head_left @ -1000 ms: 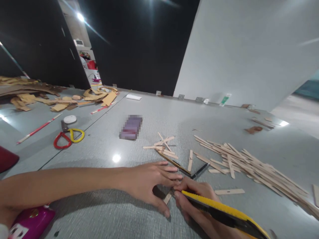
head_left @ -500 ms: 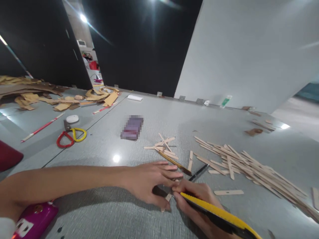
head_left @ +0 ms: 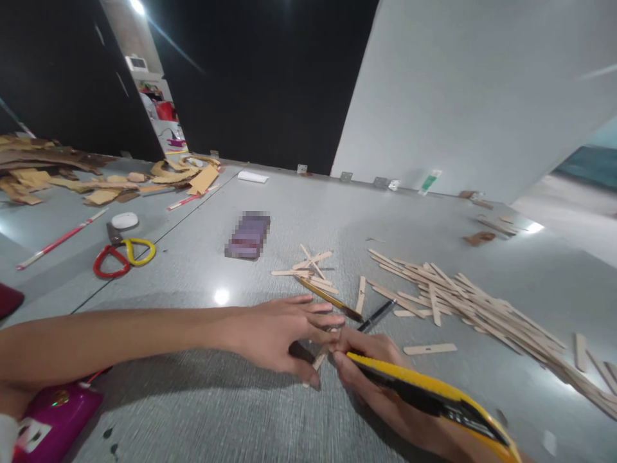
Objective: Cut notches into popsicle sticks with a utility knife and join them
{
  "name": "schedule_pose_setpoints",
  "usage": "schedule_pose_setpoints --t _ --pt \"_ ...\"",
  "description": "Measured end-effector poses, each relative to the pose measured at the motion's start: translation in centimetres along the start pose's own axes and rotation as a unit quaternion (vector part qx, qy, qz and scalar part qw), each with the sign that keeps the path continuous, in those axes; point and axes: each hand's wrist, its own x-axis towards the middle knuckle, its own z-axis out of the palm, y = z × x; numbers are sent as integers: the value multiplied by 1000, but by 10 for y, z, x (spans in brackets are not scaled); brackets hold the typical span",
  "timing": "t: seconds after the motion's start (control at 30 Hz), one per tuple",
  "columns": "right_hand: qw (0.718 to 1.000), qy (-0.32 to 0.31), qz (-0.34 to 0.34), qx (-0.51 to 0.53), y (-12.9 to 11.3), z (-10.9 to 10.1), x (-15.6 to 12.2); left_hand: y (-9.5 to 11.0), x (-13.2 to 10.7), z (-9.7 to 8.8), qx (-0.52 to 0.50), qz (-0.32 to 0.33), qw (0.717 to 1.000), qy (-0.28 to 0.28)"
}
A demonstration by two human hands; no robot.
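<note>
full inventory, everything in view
table: one, grey, foreground
cutter-like tool: one, yellow-black, right grip
nearest stick: one, pale, under left grip
loose sticks: many, pale, middle and right
pen-like item: one, black, centre
slim tool: one, yellow-brown, centre
pixelated slab: one, purple, middle
scissors: one, red-yellow handles, left
oval item: one, white, left
thin rods: two, red-white, left
cardboard scraps: many, tan, far left
oblong: one, white, far
rounded device: one, purple, bottom left
cutoff item: one, red, left
panels: several, black-white, back
brackets: several, grey, back
label: one, green-white, back
left grip: one, bare, centre
right grip: one, bare, right
</note>
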Motion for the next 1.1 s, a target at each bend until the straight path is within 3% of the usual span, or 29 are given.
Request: schedule_pose_setpoints --t 0.23,0.5,1.1 --pt "998 36 32 44 0 1 -4 -7 -3 5 -11 10 1000 23" --pt "999 14 17 48 0 2 3 -6 -2 13 1 7 998 64" --pt "999 9 33 43 -4 1 5 -3 -1 9 18 -12 999 41"
